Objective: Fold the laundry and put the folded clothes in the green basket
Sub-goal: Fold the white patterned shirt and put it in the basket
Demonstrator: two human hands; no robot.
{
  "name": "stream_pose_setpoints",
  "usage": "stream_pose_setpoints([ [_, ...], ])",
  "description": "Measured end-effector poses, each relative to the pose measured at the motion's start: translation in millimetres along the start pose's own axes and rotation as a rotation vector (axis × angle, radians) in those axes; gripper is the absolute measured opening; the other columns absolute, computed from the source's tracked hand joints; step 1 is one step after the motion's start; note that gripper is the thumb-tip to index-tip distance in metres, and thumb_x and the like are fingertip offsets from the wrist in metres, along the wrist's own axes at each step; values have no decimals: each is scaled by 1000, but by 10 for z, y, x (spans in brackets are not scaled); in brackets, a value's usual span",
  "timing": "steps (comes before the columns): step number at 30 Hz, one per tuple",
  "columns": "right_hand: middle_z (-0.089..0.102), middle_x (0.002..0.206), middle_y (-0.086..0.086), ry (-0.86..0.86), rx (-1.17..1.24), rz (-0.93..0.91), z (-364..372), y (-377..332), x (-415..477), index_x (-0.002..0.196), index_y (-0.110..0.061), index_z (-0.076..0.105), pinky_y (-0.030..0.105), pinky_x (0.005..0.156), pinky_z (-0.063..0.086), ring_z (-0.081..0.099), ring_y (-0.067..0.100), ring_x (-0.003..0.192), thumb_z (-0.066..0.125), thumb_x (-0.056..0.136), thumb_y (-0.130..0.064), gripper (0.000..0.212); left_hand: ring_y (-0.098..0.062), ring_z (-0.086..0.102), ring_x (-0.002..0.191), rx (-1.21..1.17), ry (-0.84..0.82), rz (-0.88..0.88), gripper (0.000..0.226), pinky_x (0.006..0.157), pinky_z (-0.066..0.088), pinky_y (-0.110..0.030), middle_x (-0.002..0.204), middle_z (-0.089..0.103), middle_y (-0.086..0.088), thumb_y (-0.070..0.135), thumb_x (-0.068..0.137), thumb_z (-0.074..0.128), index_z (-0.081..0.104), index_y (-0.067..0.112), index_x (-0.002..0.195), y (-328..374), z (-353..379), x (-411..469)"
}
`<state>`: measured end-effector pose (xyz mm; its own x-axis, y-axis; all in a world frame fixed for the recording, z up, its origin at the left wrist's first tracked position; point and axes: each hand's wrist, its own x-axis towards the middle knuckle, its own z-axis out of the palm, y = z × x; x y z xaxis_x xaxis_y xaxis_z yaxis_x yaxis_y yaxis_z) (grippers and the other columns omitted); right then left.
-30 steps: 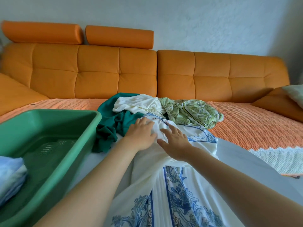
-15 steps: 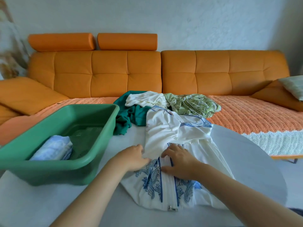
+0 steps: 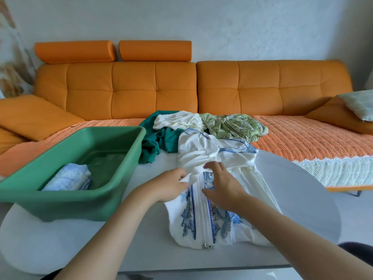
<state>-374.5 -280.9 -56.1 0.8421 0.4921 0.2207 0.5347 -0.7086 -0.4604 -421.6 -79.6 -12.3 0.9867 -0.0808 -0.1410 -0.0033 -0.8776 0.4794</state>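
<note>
Pinching one white garment [image 3: 201, 152], left hand [image 3: 169, 186]; three garments [image 3: 232, 128] piled behind.

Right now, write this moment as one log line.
left hand: pinches white-blue garment | right hand: spread over garment | green basket: one folded cloth

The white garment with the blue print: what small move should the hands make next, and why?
Probably smooth it flat first. The left hand pinches the garment and the right hand is open over it, but its far half is bunched, so a tidy fold seems unlikely until it is spread on the table.
</note>
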Motion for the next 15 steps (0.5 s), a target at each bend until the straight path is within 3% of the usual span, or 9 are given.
stream_pose_setpoints([
  [2, 42, 135, -3, 25, -14, -128, -78, 60, 27, 134, -37, 39, 39, 73, 53, 61, 20, 89, 76, 73, -23, 73, -13, 41, 68, -81, -64, 130, 23, 65, 35, -31, 82, 47, 2, 30, 99, 57, 54, 9, 109, 183, 83, -39],
  [5, 62, 99, -8, 15, -231, -368, -213, 123, 49, 97, -32, 68, 33, 70, 43, 55, 18, 83, 66, 73, -23, 25, -11, 63, 73, -448, -438, 154, 23, 68, 52, -24, 91, 65, -1, 14, 101, 57, 54, 12, 123, 341, 218, -138],
  [7, 59, 83, -15, -113, -342, -318, -271, 175, 17, 84, -32, 70, 29, 72, 33, 51, 13, 79, 61, 72, -12, 25, -17, 71, 86, -569, -648, 171, 25, 79, 55, -28, 109, 71, -6, 15, 104, 50, 53, 12, 129, 347, 239, -169],
  [9, 54, 83, -17, -264, -416, -232, -276, 218, -46, 87, -33, 70, 28, 76, 32, 54, 12, 87, 60, 74, -8, 30, -16, 72, 85, -521, -514, 196, 22, 79, 52, -30, 107, 74, -2, 18, 106, 47, 60, 15, 123, 327, 234, -131],
  [12, 58, 97, -15, -406, -429, -153, -299, 190, -127, 89, -33, 75, 27, 93, 37, 52, 12, 100, 54, 75, -1, 41, -7, 69, 80, -383, 22, 151, 20, 79, 55, -31, 94, 74, 7, 16, 100, 51, 68, 26, 100, 233, 308, 9],
  [14, 64, 101, -10, -410, -399, -153, -322, 123, -150, 85, -30, 77, 28, 97, 36, 49, 12, 96, 52, 74, 1, 41, -5, 64, 100, -232, 227, 182, 18, 92, 53, -31, 106, 68, 15, 21, 99, 54, 68, 31, 103, 131, 388, 106],
  [15, 66, 98, -8, -378, -397, -172, -323, 100, -149, 81, -29, 77, 29, 95, 36, 49, 12, 95, 54, 74, -1, 36, -7, 57, 117, -125, 218, 220, 18, 100, 48, -30, 120, 62, 16, 27, 98, 58, 67, 31, 113, 82, 427, 144],
])
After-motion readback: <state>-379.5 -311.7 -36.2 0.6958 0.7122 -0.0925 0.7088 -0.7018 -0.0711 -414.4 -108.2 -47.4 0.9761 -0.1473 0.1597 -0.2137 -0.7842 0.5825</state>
